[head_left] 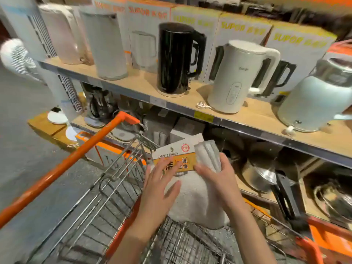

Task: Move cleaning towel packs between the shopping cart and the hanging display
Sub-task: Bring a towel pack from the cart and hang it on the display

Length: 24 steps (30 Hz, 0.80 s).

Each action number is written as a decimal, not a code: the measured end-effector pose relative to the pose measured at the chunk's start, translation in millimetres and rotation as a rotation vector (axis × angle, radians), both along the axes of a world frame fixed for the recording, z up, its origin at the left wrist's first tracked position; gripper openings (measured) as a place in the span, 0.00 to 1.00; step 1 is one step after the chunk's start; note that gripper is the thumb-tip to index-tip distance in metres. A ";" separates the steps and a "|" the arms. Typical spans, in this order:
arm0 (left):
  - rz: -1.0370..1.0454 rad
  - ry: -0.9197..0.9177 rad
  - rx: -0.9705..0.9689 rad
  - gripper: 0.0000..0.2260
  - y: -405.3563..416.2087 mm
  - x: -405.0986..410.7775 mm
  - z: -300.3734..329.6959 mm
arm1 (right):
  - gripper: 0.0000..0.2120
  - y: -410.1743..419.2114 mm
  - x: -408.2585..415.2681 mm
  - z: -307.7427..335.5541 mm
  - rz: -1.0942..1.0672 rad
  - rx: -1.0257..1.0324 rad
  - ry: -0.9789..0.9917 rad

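A cleaning towel pack (192,197), white cloth under a white and orange card header printed "cleaning towels", stands upright over the shopping cart (106,189) basket. My right hand (215,174) grips the pack at its upper right, fingers wrapped over a grey ribbed towel roll (206,153). My left hand (162,180) lies flat on the pack's front, fingers spread across the orange label. No hanging display shows in the head view.
A wooden shelf (144,84) ahead carries a black kettle (177,58), a white kettle (236,77), other kettles and boxed stock. The lower shelf holds steel pots (261,176). The cart's orange handle (62,166) runs diagonally at left. Grey floor lies left.
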<state>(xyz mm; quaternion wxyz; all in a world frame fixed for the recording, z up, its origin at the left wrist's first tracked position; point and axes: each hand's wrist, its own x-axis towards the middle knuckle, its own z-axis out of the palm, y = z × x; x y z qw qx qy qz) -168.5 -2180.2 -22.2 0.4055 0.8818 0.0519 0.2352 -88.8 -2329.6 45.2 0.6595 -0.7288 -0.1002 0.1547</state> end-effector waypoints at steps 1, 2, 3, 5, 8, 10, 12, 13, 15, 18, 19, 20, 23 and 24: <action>0.009 -0.013 0.035 0.22 2.6 -3.6 12.2 | 0.17 0.4 -5.0 11.5 -0.019 0.007 -0.003; 0.022 -0.041 0.077 0.21 6.4 -6.2 22.4 | 0.18 1.0 -10.0 21.9 -0.034 0.016 -0.004; 0.030 -0.065 0.106 0.20 11.5 -7.8 31.6 | 0.20 3.2 -14.9 31.4 -0.060 0.033 0.009; 0.045 -0.090 0.066 0.20 23.1 -9.2 47.6 | 0.24 9.7 -25.6 48.6 -0.109 0.061 0.036; 0.014 -0.129 -0.221 0.19 39.6 -14.3 71.2 | 0.28 22.1 -44.1 66.4 -0.171 0.089 0.081; -0.021 -0.157 -0.369 0.19 53.3 -18.6 86.7 | 0.27 35.7 -58.5 76.4 -0.198 0.121 0.068; -0.086 -0.097 -0.528 0.23 71.5 -24.1 99.1 | 0.30 54.7 -74.5 84.5 -0.265 0.126 0.072; -0.154 -0.055 -0.639 0.23 81.3 -28.2 104.5 | 0.30 65.9 -80.6 87.8 -0.305 0.146 0.073; -0.281 -0.010 -0.806 0.21 101.4 -34.4 112.4 | 0.28 88.6 -92.3 92.2 -0.361 0.196 0.066; -0.389 0.017 -0.797 0.21 130.3 -39.0 123.5 | 0.25 114.7 -109.1 95.1 -0.461 0.231 0.046; -0.425 0.027 -0.771 0.21 137.3 -40.9 128.7 | 0.26 121.9 -117.3 99.0 -0.492 0.238 0.038; -0.467 0.042 -0.756 0.20 142.9 -43.8 133.7 | 0.27 125.2 -126.3 101.0 -0.517 0.239 0.024; -0.609 0.084 -0.747 0.20 146.5 -54.1 145.3 | 0.27 125.0 -160.7 110.5 -0.628 0.231 -0.040; -0.658 0.102 -0.748 0.20 142.4 -59.4 146.8 | 0.27 121.3 -174.0 114.2 -0.665 0.218 -0.058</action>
